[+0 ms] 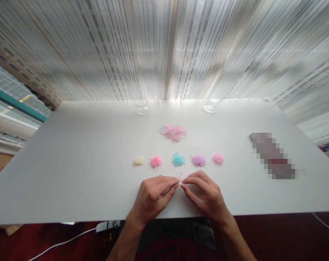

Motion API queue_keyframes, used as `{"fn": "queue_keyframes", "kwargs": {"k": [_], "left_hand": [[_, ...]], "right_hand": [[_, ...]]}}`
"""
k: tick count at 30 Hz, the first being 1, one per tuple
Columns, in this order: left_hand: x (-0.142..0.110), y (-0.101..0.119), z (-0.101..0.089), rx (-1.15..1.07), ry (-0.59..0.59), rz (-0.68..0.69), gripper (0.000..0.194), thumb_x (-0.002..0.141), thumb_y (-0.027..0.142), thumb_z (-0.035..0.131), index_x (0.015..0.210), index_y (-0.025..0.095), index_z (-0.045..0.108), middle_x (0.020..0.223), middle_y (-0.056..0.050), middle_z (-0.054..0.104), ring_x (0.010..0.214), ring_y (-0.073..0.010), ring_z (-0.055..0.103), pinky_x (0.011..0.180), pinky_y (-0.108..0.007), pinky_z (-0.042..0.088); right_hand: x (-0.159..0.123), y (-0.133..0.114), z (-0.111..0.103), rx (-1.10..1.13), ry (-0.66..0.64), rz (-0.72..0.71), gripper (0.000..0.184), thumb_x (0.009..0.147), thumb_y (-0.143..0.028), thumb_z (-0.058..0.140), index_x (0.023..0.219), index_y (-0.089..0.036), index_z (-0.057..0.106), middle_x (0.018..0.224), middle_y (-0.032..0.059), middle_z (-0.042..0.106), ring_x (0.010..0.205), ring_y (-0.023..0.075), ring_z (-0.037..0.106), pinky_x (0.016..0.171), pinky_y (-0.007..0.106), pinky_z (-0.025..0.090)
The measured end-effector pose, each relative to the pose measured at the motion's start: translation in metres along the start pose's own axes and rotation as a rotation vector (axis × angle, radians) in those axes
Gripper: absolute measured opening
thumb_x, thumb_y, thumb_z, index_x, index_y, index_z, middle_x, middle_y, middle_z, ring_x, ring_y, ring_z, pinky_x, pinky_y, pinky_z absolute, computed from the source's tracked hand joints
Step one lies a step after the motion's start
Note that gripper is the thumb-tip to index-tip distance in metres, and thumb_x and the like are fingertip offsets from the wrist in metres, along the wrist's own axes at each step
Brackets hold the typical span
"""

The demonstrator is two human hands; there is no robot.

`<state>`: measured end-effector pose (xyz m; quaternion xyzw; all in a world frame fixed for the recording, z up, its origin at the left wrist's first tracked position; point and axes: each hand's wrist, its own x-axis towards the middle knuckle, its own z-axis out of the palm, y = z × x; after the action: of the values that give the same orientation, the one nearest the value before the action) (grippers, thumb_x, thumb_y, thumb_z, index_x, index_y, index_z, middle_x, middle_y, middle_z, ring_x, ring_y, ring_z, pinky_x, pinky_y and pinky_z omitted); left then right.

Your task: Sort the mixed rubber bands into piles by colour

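My left hand is closed in a pinch, thumb and index fingertips together on a thin, pale pink-lilac elastic band. The band's loop stands out just beyond the fingertips. Close by, my right hand has its fingers curled, with a small gap between thumb and index tips. Beyond the hands lies a row of small elastic-band piles: pale yellow, bright pink, turquoise, lilac and light pink. Farther back is a mixed-colour pile of bands.
The white table reaches a striped curtain at the back. A clear round container and a clear shallow dish or lid stand near the far edge. A pixelated long object lies at right. A cable runs below at left.
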<state>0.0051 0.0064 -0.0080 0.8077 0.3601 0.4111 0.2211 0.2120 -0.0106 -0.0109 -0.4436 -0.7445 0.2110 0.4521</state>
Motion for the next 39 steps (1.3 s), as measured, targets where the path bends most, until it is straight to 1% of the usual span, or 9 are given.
{"fn": "queue_keyframes", "kwargs": {"k": [13, 19, 32, 39], "left_hand": [[-0.0003, 0.0012, -0.0007, 0.027, 0.015, -0.024, 0.016, 0.099, 0.013, 0.066, 0.111, 0.018, 0.074, 0.1, -0.005, 0.082, 0.088, -0.0177, 0.079, 0.081, -0.027, 0.063], [-0.0016, 0.0013, -0.0006, 0.025, 0.01, -0.03, 0.015, 0.098, 0.013, 0.066, 0.111, 0.018, 0.074, 0.1, -0.005, 0.082, 0.087, -0.0171, 0.079, 0.081, -0.027, 0.063], [-0.0004, 0.0025, -0.0008, 0.036, 0.022, -0.02, 0.012, 0.097, 0.014, 0.068, 0.106, 0.019, 0.074, 0.096, -0.004, 0.082, 0.084, -0.0168, 0.079, 0.078, -0.026, 0.063], [0.0027, 0.0056, -0.0023, 0.036, 0.03, -0.027, 0.01, 0.098, 0.016, 0.067, 0.103, 0.019, 0.074, 0.093, -0.004, 0.082, 0.078, -0.0165, 0.078, 0.075, -0.026, 0.063]], "right_hand": [[-0.0009, 0.0006, 0.0001, -0.002, -0.019, 0.031, 0.009, 0.098, -0.015, 0.067, 0.103, -0.022, 0.069, 0.091, 0.0039, 0.067, 0.085, 0.0175, 0.066, 0.075, 0.029, 0.057], [-0.0011, 0.0008, 0.0001, 0.008, -0.037, -0.003, 0.016, 0.095, -0.018, 0.072, 0.111, -0.022, 0.07, 0.095, 0.0046, 0.069, 0.087, 0.0186, 0.067, 0.075, 0.03, 0.058], [-0.0017, 0.0012, 0.0012, 0.002, -0.017, 0.012, 0.01, 0.098, -0.016, 0.068, 0.104, -0.023, 0.072, 0.09, 0.0035, 0.068, 0.083, 0.018, 0.067, 0.073, 0.03, 0.058], [-0.0005, -0.0004, 0.0001, 0.003, -0.003, 0.023, 0.012, 0.098, -0.016, 0.066, 0.105, -0.024, 0.071, 0.091, 0.0039, 0.069, 0.084, 0.0187, 0.068, 0.073, 0.031, 0.06]]}}
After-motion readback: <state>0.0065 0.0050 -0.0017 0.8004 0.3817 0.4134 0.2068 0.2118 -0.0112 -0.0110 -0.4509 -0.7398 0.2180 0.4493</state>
